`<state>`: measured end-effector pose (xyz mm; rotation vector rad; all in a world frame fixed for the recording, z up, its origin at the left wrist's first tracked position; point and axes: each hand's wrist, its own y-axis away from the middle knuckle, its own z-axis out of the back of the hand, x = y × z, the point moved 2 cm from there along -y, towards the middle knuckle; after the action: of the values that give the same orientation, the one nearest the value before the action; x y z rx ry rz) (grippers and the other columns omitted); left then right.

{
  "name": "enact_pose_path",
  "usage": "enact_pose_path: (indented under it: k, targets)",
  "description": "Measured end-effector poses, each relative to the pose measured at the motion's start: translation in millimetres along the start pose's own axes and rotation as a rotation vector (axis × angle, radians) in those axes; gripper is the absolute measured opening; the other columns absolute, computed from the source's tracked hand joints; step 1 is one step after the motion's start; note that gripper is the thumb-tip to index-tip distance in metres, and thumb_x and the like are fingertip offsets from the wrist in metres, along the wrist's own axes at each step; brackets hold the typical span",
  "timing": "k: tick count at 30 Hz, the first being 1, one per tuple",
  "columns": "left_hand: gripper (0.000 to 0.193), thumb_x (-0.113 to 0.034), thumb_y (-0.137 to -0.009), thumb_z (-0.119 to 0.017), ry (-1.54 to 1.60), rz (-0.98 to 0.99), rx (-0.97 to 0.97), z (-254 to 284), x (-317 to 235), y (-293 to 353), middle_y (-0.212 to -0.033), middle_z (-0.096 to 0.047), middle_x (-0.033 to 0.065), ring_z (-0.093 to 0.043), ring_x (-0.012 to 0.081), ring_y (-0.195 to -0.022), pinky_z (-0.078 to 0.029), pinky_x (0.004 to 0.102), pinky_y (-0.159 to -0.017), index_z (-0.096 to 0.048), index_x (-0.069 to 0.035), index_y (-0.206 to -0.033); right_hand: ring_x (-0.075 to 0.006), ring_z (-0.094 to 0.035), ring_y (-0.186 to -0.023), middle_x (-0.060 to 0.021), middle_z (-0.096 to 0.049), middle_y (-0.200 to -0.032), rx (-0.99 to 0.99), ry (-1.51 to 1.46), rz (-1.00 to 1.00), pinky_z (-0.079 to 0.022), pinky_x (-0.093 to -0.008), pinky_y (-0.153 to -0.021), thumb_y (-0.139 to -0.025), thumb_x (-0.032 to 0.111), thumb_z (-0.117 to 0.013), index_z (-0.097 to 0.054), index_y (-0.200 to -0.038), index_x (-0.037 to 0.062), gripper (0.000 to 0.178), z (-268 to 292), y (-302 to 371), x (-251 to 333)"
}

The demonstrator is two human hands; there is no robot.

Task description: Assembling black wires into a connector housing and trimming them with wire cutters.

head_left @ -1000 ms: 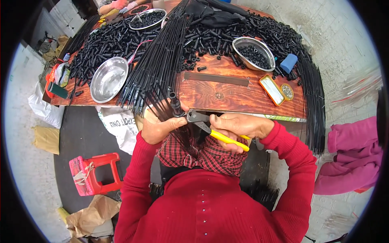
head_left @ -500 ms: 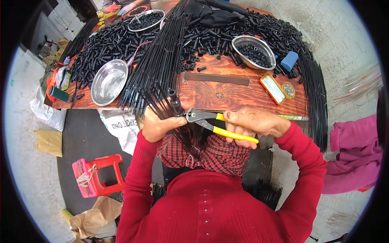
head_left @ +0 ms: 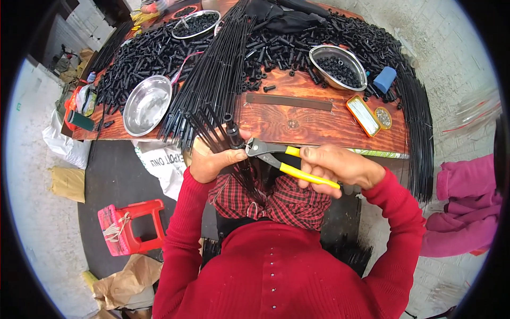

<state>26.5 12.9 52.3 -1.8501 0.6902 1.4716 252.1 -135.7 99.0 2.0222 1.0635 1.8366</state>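
My left hand (head_left: 212, 162) is closed around a bunch of thin black rods (head_left: 201, 127) and a short black tubular piece (head_left: 232, 133) that stands upright among them. My right hand (head_left: 345, 169) grips cutting pliers (head_left: 308, 174) with yellow handles, thumb on the upper handle and fingers about the lower one. Their dark jaws meet the tube's side, right by my left thumb tip. A small metallic bit shows at the jaws, too tiny to make out. Below my hands, the rods run down toward a red checked cloth (head_left: 292, 204) over my lap.
Heaped black tubular parts and a long rod bundle (head_left: 218, 69) cover much of the wooden table (head_left: 289, 125). On it lie an empty steel bowl (head_left: 127, 114), a bowl of black parts (head_left: 361, 85), a yellow tin (head_left: 363, 114) and a flat bar (head_left: 289, 101). A red stool (head_left: 154, 226) stands left.
The whole view has shifted slightly. My hands keep their hold, with the pliers still at the tube. At the far left edge, another person's hands have moved and one is blurred.
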Motion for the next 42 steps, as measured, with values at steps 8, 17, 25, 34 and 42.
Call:
enact_pose_path:
  k: [8, 17, 25, 34, 42]
  targets:
    - [0.031, 0.000, -0.076, -0.074, -0.037, -0.016, -0.012, 2.0, 0.7, -0.6, -0.096, -0.068, 0.0075, -0.063, 0.0138, -0.088, -0.050, 0.0274, -0.080, -0.064, 0.003, -0.105, -0.0192, -0.060, -0.065, -0.0086, -0.056, -0.071, -0.644, 1.047, 0.585, -0.045, -0.0329, -0.053, -0.073, 0.037, -0.079, -0.056, -0.110, 0.0034, 0.055, -1.9, -1.7, 9.1]
    - [0.032, -0.002, -0.075, -0.075, -0.039, 0.028, 0.006, 9.5, 1.3, 1.4, -0.095, -0.067, 0.0068, -0.063, 0.0139, -0.088, -0.050, 0.0280, -0.082, -0.064, 0.002, -0.105, -0.0179, -0.057, -0.058, -0.0059, -0.056, -0.073, -0.688, 1.243, 0.773, -0.046, -0.0297, -0.051, -0.084, 0.039, -0.068, -0.059, -0.117, 0.0037, 0.049, -7.4, 6.0, 9.4]
    - [0.032, 0.002, -0.073, -0.075, 0.065, 0.003, 0.157, 9.9, 6.2, 0.4, -0.099, -0.067, 0.0086, -0.063, 0.0165, -0.091, -0.049, 0.0315, -0.084, -0.065, 0.003, -0.103, -0.0017, -0.029, -0.042, 0.0029, -0.041, -0.060, 0.158, -0.140, 0.185, -0.023, -0.0177, -0.037, -0.095, 0.062, -0.035, -0.058, -0.111, -0.0039, 0.071, -11.8, -21.8, -40.9]
    - [0.035, 0.000, -0.074, -0.075, 0.081, 0.049, 0.160, 12.8, 6.0, 1.3, -0.097, -0.067, 0.0095, -0.063, 0.0169, -0.091, -0.050, 0.0310, -0.084, -0.064, 0.004, -0.108, -0.0047, -0.036, -0.043, 0.0008, -0.044, -0.061, 0.059, -0.200, 0.362, -0.032, -0.0196, -0.040, -0.096, 0.052, -0.044, -0.053, -0.104, -0.0029, 0.057, -16.7, -25.8, -51.3]
    - [0.045, -0.001, -0.075, -0.075, 0.059, 0.114, 0.044, 10.0, 8.2, 1.2, -0.097, -0.068, 0.0097, -0.064, 0.0156, -0.091, -0.052, 0.0292, -0.082, -0.060, 0.004, -0.117, -0.0066, -0.057, -0.062, -0.0028, -0.057, -0.077, -0.309, 0.153, 0.493, -0.045, -0.0211, -0.055, -0.098, 0.023, -0.052, -0.052, -0.108, -0.0015, 0.026, -13.7, -28.9, -37.3]
